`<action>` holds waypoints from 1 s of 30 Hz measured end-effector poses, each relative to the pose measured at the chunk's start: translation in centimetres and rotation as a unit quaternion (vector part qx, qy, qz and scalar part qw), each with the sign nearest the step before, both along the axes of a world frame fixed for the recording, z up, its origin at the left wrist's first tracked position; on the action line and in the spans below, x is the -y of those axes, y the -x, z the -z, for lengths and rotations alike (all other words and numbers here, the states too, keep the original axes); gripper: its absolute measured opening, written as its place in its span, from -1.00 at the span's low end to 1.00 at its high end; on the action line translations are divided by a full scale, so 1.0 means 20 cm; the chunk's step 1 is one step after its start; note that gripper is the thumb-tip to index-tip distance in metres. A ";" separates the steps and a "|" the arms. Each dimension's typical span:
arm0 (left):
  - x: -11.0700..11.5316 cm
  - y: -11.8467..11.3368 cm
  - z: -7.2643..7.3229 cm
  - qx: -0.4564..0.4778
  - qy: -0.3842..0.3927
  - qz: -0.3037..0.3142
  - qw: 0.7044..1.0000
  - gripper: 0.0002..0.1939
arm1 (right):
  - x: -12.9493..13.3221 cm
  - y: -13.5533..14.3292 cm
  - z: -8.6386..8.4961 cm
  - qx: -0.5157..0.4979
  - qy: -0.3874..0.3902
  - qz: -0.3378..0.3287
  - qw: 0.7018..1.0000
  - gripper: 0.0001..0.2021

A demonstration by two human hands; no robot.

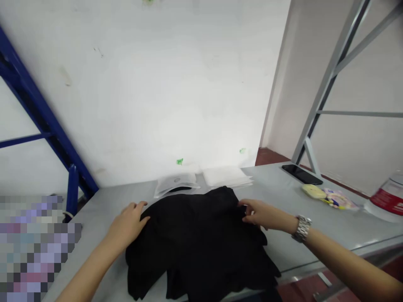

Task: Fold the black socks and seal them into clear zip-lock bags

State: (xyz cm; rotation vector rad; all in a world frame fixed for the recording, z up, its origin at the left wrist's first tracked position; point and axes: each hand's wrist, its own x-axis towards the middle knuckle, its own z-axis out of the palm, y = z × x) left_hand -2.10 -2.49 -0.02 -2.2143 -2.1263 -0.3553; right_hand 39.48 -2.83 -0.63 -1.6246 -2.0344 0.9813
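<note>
Head view: found black cloth (201, 239) on table (333, 222), between both hands. Noted left hand (130, 220) open, fingers spread, touching near edge of cloth; right hand (255, 213) half curled at opposite edge (cannot tell if gripping). Logged bag (176, 182) and white stack (225, 176) beyond hands; phone (302, 174), packet (314, 191) and bottle (387, 201) rightward of right hand.

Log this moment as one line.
left hand: on black cloth, left edge | right hand: on cloth, right edge | phone: on gray table
</note>
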 end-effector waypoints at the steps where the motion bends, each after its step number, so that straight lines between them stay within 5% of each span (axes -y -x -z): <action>1: -0.02 -0.01 -0.01 -0.029 -0.019 0.005 0.999 -0.62 | 0.00 0.01 -0.01 0.052 -0.058 0.013 0.997 -0.61; 5: -0.13 -0.11 -0.06 -0.018 -0.088 0.021 0.996 -0.73 | -0.02 0.20 -0.12 0.078 -0.289 -0.010 0.954 -0.70; 10: -0.25 -0.24 0.03 0.035 -0.091 0.077 0.992 -0.76 | -0.22 0.67 -0.07 0.089 -0.309 -0.260 0.911 -0.60; 16: -0.24 -0.23 0.12 0.032 -0.138 0.097 0.985 -0.74 | -0.57 1.02 0.06 0.178 -0.383 -0.199 0.884 -0.55; 22: -0.29 -0.17 0.15 0.024 -0.184 0.098 0.978 -0.72 | -0.69 1.11 0.00 0.179 -0.431 -0.152 0.872 -0.81; 30: -0.26 -0.17 0.10 0.043 -0.230 0.084 0.969 -0.69 | -0.51 0.91 -0.23 0.030 -0.474 -0.058 0.878 -0.82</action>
